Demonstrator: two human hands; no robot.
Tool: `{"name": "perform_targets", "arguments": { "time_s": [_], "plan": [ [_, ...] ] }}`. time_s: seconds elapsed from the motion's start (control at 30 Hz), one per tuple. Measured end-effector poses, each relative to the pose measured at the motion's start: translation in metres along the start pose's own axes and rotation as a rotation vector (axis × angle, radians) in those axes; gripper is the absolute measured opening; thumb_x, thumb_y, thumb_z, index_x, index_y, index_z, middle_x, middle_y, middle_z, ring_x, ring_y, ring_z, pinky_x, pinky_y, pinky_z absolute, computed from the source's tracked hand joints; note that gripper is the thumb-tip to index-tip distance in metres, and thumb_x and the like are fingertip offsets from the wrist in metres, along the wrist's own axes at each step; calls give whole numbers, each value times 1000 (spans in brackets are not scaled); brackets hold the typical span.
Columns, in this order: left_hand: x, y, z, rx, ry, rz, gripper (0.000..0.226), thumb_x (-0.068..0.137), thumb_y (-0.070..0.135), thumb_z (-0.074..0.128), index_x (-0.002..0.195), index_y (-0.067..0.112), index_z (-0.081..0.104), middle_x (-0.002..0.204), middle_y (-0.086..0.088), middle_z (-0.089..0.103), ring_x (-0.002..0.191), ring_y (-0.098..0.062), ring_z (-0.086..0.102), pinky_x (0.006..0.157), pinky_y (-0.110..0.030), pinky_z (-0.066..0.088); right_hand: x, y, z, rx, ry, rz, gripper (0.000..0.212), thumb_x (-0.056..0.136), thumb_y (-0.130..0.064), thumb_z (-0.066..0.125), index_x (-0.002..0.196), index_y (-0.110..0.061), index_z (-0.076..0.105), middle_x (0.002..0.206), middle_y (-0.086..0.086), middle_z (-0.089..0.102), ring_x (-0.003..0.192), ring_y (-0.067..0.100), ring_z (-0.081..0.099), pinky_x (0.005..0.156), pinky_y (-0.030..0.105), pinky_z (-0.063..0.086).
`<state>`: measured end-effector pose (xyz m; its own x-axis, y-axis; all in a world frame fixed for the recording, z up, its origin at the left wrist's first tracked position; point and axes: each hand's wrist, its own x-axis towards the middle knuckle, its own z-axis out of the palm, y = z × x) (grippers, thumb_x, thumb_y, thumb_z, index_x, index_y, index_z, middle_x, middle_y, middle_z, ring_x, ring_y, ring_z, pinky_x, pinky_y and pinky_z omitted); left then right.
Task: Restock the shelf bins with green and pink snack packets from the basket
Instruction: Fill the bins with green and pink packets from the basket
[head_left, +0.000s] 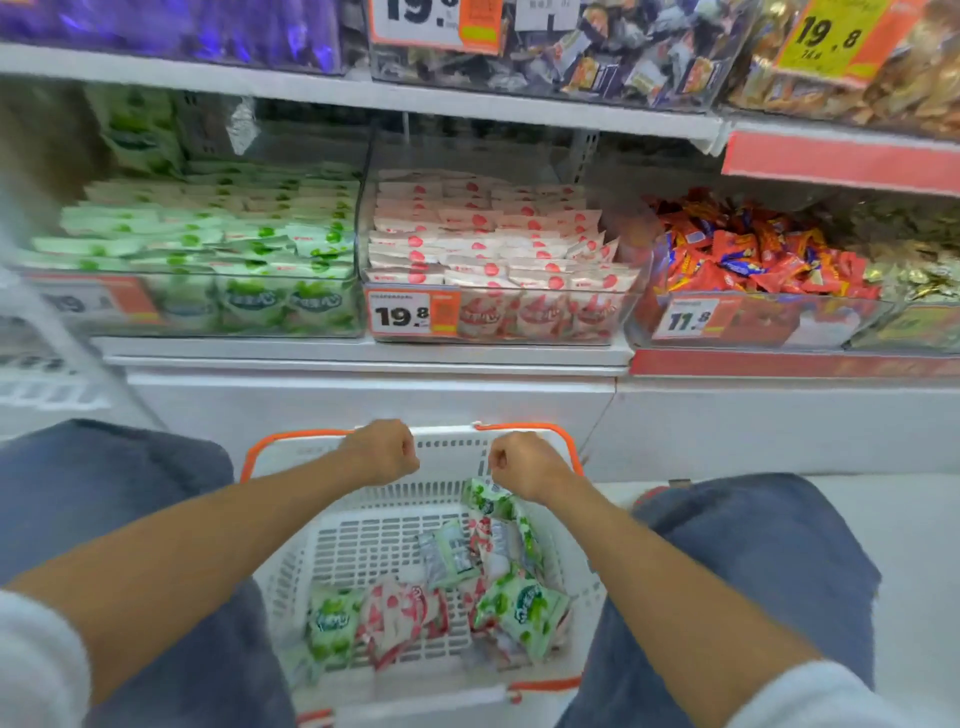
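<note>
Mostly done, by the look of it. Green bin at 10 o'clock and pink bin just above centre are both packed in rows nearly to the rim. Not finished: basket at 6 o'clock, on the floor between the knees, holds a small loose pile. Green packets and pink packets are mixed, mostly at its near and right side.

Left hand has its fingers curled at the basket's far rim and seems to grip it. Right hand is fisted too at the rim by the orange handle, with one green packet just under it. Can't tell if it holds packet, rim or nothing.

Writing: pink bin tag reads "19.8". Red-candy bin at 3 o'clock has a tag reading "11.8". Yellow tag at 1 o'clock reads "19.8". Top tag at 12 is cut off at "19.". Green bin's tag is blurred, maybe "19". Packet print is unreadable.
</note>
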<state>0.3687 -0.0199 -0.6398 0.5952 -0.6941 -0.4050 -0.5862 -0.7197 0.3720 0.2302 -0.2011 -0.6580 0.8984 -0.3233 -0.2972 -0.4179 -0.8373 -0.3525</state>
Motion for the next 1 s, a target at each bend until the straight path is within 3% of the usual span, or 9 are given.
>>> {"name": "perform_targets", "arguments": {
  "time_s": [0.13,0.3,0.4,0.53,0.63,0.77,0.83,0.93,1.0],
  "plan": [
    [8,-51,46,29,-103,-85,27,87,23,59,61,20,53,74,-5,63,72,-19,61,75,-33,52,17,23,69,-79,-203,122,16,86,-4,53,91,-3,68,97,18,68,84,26,63,69,33,49],
    [31,-74,83,41,-217,-100,10,89,19,60,82,16,67,98,-1,65,96,-18,62,90,-37,51,45,20,127,-324,-474,-9,24,90,2,51,111,-4,61,104,12,64,88,27,61,74,37,51],
    [36,-77,101,19,-253,-116,15,91,17,59,91,9,72,102,-2,66,99,-20,62,92,-35,50,51,23,148,-538,-551,-52,15,93,3,51,100,-3,62,82,5,55,70,21,52,69,37,51],
    [36,-79,115,-3,-293,-132,15,92,16,57,90,16,71,105,4,68,97,-16,65,93,-36,52,61,46,164,-762,-553,-179,30,94,-12,57,123,-13,62,121,3,60,117,26,50,104,39,37],
    [35,-78,116,-16,-297,-127,13,94,17,57,92,19,69,105,9,61,101,-13,61,92,-30,50,67,50,161,-833,-560,-237,34,96,-15,53,128,-10,60,134,9,53,128,28,42,109,37,32],
    [33,-74,109,-50,-282,-113,12,94,16,58,96,15,70,115,2,63,105,-14,58,94,-28,46,71,45,133,-466,-457,-75,16,93,-12,57,105,-8,66,110,8,61,109,24,52,97,34,42],
    [33,-68,104,-98,-252,-140,15,95,15,57,103,12,69,120,-3,61,104,-18,59,91,-29,48,68,34,108,-224,-368,-49,15,94,-25,59,83,-14,61,82,1,56,86,22,52,74,27,42],
    [29,-51,92,-287,-161,-207,42,94,3,50,136,9,50,130,-11,53,95,-24,58,80,-36,51,64,20,73,324,-333,70,34,96,-27,59,67,-19,44,64,-2,41,60,18,43,53,27,32],
    [20,-41,81,-434,-91,-119,73,89,-5,56,151,17,26,145,-7,38,116,-29,54,90,-40,50,54,7,55,665,-284,209,27,97,-20,59,71,-15,52,64,3,48,53,15,45,52,29,39]
  ]
}}
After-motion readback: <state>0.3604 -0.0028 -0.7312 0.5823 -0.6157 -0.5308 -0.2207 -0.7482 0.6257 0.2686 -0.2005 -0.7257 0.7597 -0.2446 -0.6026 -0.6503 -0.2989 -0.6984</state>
